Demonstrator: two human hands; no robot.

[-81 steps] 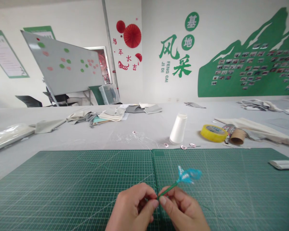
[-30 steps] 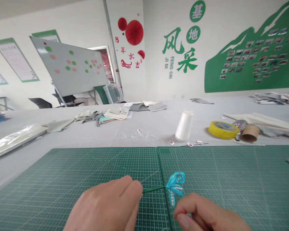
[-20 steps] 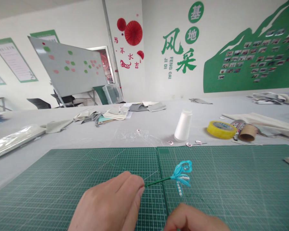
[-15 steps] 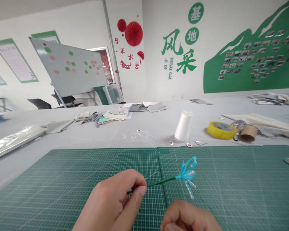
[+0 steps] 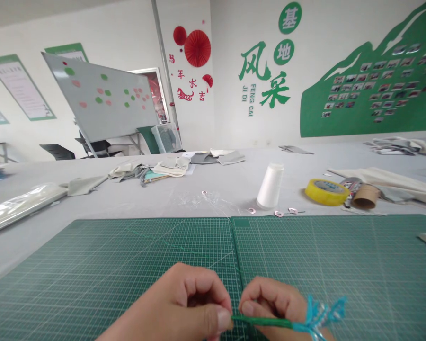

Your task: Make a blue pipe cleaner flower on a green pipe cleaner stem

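A craft flower with bright blue looped petals (image 5: 319, 316) and a slim green stem (image 5: 266, 321) lies low in view, its petals pointing right. My left hand (image 5: 188, 303) pinches the stem's left end between thumb and forefinger. Behind the stem is my right hand (image 5: 277, 300), its fingers curled and thumb pressed to the forefinger. What those right fingers hold, if anything, is hidden. Both hands are over the green cutting mats (image 5: 128, 265), close together near the seam.
Beyond the mats stand a white thread cone (image 5: 270, 185), a yellow tape roll (image 5: 326, 192) and a brown cardboard core (image 5: 365, 196). Small pink rings (image 5: 279, 214) lie near the mat edge. Fabric scraps (image 5: 172, 166) and a clear-wrapped package (image 5: 24, 206) are on the grey table.
The flower has come down and nearer, its petals shifting right. My left hand has moved slightly right and down; my right hand has risen to beside the left fingertips, behind the stem.
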